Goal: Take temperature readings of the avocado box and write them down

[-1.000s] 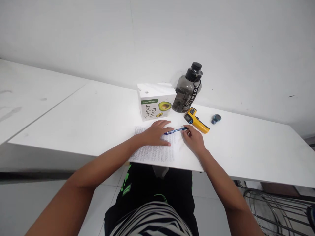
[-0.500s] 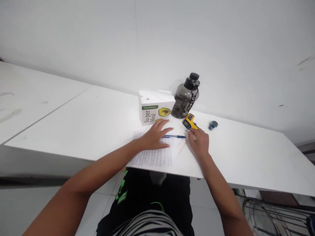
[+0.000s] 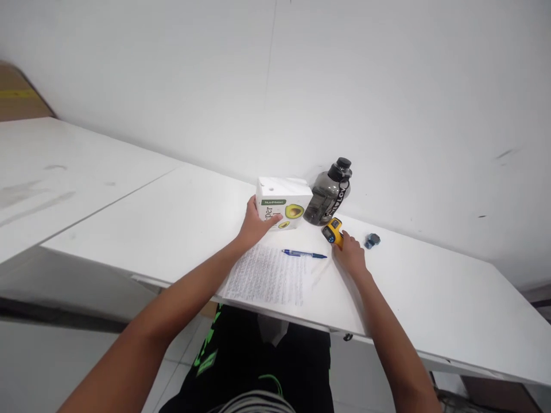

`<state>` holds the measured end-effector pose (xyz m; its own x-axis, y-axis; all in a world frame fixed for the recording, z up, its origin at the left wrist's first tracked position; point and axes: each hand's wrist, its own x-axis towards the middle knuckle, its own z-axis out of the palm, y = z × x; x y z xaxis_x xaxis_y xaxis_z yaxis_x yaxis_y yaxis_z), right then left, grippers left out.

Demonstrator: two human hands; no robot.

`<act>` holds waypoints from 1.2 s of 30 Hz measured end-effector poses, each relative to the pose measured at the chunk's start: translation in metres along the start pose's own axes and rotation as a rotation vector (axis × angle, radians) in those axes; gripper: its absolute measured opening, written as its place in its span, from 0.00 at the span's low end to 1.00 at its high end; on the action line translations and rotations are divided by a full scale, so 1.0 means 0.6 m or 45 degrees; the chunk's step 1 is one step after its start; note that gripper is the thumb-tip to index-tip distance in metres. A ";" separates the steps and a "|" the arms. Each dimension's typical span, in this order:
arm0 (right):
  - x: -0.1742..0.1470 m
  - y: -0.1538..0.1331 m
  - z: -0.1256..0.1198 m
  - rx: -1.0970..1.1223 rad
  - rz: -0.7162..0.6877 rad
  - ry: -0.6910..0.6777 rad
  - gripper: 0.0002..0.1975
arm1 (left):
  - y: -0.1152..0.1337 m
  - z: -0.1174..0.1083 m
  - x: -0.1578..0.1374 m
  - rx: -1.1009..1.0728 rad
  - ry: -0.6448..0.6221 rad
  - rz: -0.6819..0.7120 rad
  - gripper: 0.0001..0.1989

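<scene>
My left hand grips the left side of a white box with avocado pictures, its thumb across the printed front and its other fingers mostly hidden behind. In my right hand is the handle of a yellow and black infrared thermometer, which lies low over the tabletop with its small display facing me. Between the hands, a blue pen lies across the top of a sheet of paper covered in writing.
A dark translucent water bottle with a lettered strap stands right of the box, near the wall. Right of the thermometer sits a small dark blue item, its kind unclear. The white table has its front edge close to my body.
My left hand has moved from over the paper and pen to the box's left side and taken hold of it. My right hand has closed round the thermometer's handle. The view has shifted.
</scene>
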<state>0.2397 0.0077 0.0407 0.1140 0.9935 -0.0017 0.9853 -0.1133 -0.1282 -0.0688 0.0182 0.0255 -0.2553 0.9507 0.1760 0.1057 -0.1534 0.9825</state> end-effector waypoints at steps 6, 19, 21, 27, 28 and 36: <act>0.008 -0.020 -0.002 0.076 0.104 0.017 0.32 | -0.008 -0.002 0.006 0.052 0.052 0.059 0.54; -0.050 -0.034 0.061 0.387 -0.565 0.553 0.27 | 0.016 0.002 -0.020 0.044 0.146 -0.031 0.47; -0.060 -0.048 0.074 0.435 -0.741 0.674 0.24 | 0.021 0.003 -0.028 0.017 0.130 -0.030 0.47; -0.077 -0.064 0.075 0.499 -0.950 0.860 0.20 | 0.032 0.012 -0.054 -0.042 -0.016 0.016 0.48; -0.079 -0.063 0.071 0.516 -0.958 0.867 0.20 | 0.033 0.013 -0.056 -0.054 -0.028 0.023 0.48; -0.083 -0.058 0.054 0.631 -0.904 0.807 0.20 | 0.020 0.010 -0.048 -0.026 0.003 0.046 0.48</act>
<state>0.1958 -0.0375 0.0133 -0.2786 0.6264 0.7281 0.7071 0.6467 -0.2858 -0.0541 -0.0096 0.0319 -0.2538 0.9438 0.2116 0.0952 -0.1933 0.9765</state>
